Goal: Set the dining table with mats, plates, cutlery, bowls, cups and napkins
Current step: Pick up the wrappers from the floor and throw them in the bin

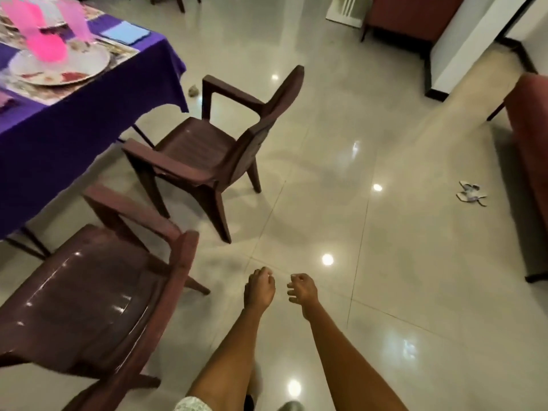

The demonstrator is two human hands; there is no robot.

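The dining table with a purple cloth fills the upper left. On it lies a patterned mat bearing a floral white plate. Translucent pink cups stand over the plate, and a light blue napkin lies beyond it. My left hand and my right hand hang side by side over the floor at lower centre, away from the table. Both have loosely curled fingers and hold nothing.
Two brown plastic armchairs stand by the table, one in the middle and one at lower left. Glossy tiled floor spreads to the right. A pair of sandals lies near a red sofa.
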